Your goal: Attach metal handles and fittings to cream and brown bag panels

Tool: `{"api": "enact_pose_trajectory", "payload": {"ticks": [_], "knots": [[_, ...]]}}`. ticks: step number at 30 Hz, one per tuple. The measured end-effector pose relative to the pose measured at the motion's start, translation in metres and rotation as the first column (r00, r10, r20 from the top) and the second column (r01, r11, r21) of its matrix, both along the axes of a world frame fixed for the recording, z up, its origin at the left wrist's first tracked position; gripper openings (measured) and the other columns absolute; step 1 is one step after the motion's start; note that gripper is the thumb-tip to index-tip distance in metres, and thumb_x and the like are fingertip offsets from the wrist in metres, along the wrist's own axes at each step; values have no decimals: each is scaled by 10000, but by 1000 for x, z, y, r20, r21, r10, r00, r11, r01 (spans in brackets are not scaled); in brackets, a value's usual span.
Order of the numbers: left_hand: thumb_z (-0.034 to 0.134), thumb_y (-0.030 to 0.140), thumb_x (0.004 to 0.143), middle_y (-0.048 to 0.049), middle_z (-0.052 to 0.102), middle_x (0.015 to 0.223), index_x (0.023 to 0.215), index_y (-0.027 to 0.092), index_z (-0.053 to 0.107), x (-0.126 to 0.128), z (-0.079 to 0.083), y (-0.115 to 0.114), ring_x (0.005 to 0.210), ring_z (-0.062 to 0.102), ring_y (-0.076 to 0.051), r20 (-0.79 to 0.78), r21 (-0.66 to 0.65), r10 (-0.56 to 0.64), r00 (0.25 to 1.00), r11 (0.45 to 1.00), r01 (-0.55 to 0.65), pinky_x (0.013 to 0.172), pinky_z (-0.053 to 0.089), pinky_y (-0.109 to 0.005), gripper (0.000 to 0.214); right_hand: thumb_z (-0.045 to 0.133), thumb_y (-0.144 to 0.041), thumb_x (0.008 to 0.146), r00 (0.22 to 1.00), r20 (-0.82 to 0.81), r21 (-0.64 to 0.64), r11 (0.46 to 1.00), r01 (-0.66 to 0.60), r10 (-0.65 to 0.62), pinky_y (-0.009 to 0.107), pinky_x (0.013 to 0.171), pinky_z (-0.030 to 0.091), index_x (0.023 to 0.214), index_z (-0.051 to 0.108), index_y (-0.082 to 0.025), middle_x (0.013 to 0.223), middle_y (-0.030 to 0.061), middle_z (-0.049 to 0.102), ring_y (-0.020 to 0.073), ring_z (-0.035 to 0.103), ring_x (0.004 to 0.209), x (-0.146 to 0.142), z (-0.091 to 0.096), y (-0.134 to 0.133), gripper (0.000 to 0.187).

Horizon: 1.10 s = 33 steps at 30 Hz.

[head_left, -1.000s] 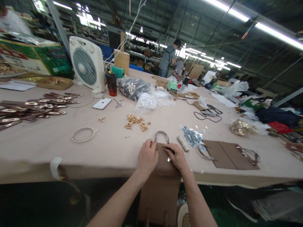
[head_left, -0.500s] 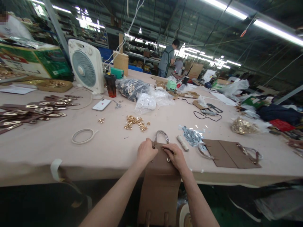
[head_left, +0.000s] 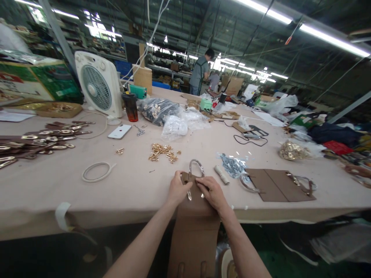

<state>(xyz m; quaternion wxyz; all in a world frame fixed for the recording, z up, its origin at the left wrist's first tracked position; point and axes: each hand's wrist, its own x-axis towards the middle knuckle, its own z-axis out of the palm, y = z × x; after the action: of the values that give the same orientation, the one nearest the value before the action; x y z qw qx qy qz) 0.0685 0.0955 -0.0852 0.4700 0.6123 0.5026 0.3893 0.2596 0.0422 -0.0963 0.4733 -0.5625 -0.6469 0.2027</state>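
Observation:
A brown leather bag panel (head_left: 193, 227) hangs over the near table edge, its wrapped handle (head_left: 196, 166) lying on the table. My left hand (head_left: 177, 188) pinches the panel's upper left corner, fingers closed on it. My right hand (head_left: 211, 191) presses on the upper right part, fingers curled by a small metal fitting (head_left: 189, 195). Just beyond the hands lies a heap of gold metal fittings (head_left: 162, 151).
A second brown panel with handles (head_left: 277, 185) lies to the right, beside a bag of silver parts (head_left: 232, 165) and a small roll (head_left: 221, 174). A white ring (head_left: 95, 172), phone (head_left: 119, 131), fan (head_left: 98, 83), dark cup (head_left: 130, 107), brown straps (head_left: 37, 139) are left. A person (head_left: 199, 75) stands far back.
My hands and the brown panel have shifted slightly farther onto the table. The left hand's fingers moved from lying over the corner to pinching it.

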Motion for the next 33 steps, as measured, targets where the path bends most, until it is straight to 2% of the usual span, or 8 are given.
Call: {"api": "enact_pose_trajectory", "payload": {"ticks": [11, 15, 18, 26, 33], "knots": [[743, 189, 759, -23, 733, 951, 1106, 197, 560, -3, -6, 6, 881, 685, -202, 3, -2, -25, 1000, 1000, 25, 814, 502, -312, 393, 655, -294, 967, 980, 184, 66, 995, 68, -79, 427, 996, 516, 1128, 803, -342, 1059, 59, 793, 260, 684, 1041, -11, -4, -1, 224], [757, 186, 736, -26, 730, 924, 1099, 185, 570, -2, -10, 10, 856, 684, -201, 53, -44, -34, 998, 998, 37, 784, 498, -300, 408, 555, -233, 1021, 888, 441, 108, 990, 94, -132, 364, 947, 523, 1189, 770, -265, 1043, 86, 774, 231, 667, 1028, -15, -9, -2, 275], [778, 181, 712, -18, 727, 895, 1100, 180, 571, -1, -14, 14, 812, 680, -189, 135, -89, -36, 990, 995, 48, 751, 501, -287, 440, 531, -226, 1037, 810, 563, 140, 985, 105, -166, 334, 908, 530, 1198, 756, -256, 1032, 87, 764, 223, 667, 1015, -14, -11, -3, 278], [785, 141, 670, -4, 721, 859, 1066, 179, 587, 0, -21, 17, 792, 671, -171, 340, -198, -16, 940, 976, 88, 725, 510, -267, 444, 507, -128, 1004, 791, 610, 76, 997, -7, -41, 311, 923, 576, 1319, 700, -277, 1212, 70, 757, 203, 696, 1090, 3, -12, -2, 399], [838, 157, 635, -5, 722, 840, 1043, 166, 602, -1, -15, 20, 749, 672, -165, 436, -281, -11, 900, 948, 147, 709, 516, -265, 472, 528, -194, 1022, 795, 602, 73, 996, 44, -79, 320, 944, 589, 1268, 723, -278, 1214, 44, 778, 198, 739, 1065, 4, -15, 0, 325]]}}
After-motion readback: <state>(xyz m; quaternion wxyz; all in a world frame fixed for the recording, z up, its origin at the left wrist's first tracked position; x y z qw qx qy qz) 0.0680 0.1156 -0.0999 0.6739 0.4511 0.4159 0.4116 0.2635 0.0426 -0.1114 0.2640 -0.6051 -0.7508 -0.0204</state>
